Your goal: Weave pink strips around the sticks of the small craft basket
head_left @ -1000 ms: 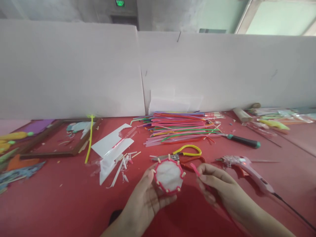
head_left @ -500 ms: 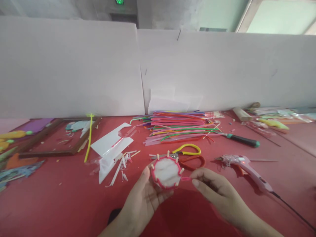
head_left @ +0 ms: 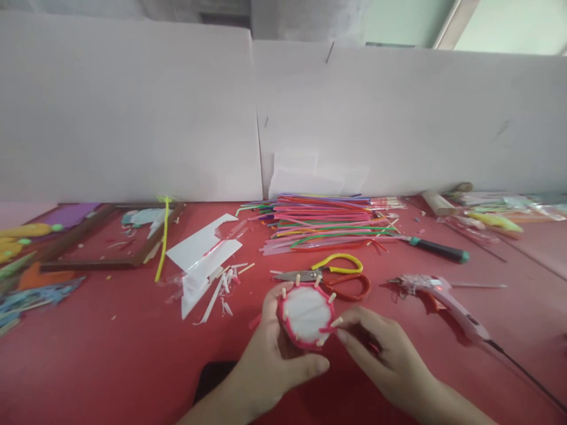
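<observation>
A small round piece (head_left: 306, 313) with a white base is circled by short wooden pegs, and a pink-red pipe cleaner is woven around them. My left hand (head_left: 279, 360) holds it from the left and below, fingers wrapped behind the rim and thumb along the near side. At its right edge, my right hand (head_left: 376, 348) pinches the loose pipe cleaner end (head_left: 328, 330) beside a peg. Just behind the piece lie scissors (head_left: 349, 273) with one yellow and one red handle.
Several colored pipe cleaners (head_left: 328, 215) are heaped at the back. A pink glue gun (head_left: 452, 301) and a black-handled tool (head_left: 438, 249) lie right. White scraps (head_left: 195, 260), a yellow pipe cleaner (head_left: 163, 242) and a brown frame (head_left: 93, 264) are left. A dark object (head_left: 212, 378) sits near my left wrist.
The round piece has shifted slightly right and turned in my left hand, whose thumb has moved to the near side. The pipe cleaner end now lies over the rim by a peg.
</observation>
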`<move>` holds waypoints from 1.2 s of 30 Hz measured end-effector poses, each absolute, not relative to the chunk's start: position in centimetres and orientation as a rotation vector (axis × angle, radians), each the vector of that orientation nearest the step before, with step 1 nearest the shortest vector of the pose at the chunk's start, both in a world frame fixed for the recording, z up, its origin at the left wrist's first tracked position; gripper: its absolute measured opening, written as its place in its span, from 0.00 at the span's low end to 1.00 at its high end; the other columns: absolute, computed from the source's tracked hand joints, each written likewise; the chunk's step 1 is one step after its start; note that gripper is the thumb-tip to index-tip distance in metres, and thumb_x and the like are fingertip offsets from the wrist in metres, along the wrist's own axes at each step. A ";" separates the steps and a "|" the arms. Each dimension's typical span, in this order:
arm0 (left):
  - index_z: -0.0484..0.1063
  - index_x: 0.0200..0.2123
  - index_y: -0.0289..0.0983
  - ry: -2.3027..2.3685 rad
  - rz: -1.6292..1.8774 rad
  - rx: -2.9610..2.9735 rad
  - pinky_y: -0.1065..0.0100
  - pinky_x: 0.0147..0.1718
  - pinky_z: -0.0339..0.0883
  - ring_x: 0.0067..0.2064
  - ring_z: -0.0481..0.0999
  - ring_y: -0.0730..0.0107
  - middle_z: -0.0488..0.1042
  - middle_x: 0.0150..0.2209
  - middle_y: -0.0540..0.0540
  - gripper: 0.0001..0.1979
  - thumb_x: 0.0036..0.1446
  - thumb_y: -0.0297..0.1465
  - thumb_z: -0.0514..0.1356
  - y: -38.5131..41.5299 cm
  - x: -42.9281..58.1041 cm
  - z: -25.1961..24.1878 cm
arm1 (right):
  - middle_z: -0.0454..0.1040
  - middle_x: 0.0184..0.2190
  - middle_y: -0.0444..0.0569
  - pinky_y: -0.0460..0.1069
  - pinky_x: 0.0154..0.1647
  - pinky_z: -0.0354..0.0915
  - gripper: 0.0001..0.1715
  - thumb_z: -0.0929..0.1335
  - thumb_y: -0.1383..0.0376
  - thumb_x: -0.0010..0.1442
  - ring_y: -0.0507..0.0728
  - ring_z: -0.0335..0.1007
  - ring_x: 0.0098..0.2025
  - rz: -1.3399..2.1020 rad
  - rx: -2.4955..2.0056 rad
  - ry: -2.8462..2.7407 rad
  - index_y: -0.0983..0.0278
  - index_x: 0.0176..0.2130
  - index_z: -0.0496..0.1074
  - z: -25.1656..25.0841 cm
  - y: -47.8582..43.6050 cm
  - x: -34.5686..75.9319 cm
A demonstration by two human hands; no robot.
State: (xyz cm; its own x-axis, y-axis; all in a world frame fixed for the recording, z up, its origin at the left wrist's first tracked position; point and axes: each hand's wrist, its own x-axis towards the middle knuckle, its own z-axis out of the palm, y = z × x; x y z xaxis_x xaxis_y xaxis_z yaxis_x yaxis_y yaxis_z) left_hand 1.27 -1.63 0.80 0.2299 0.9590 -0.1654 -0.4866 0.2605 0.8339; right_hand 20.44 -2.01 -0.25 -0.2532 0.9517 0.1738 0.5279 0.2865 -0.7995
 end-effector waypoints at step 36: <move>0.40 0.68 0.49 0.803 0.968 1.048 0.61 0.52 0.71 0.53 0.77 0.62 0.76 0.55 0.43 0.43 0.59 0.31 0.65 -1.2 0.1 0.1 | 0.77 0.31 0.49 0.46 0.30 0.71 0.21 0.62 0.74 0.66 0.53 0.73 0.29 0.057 -1.020 -2.162 0.63 0.56 0.69 -0.2 -3.5 19.8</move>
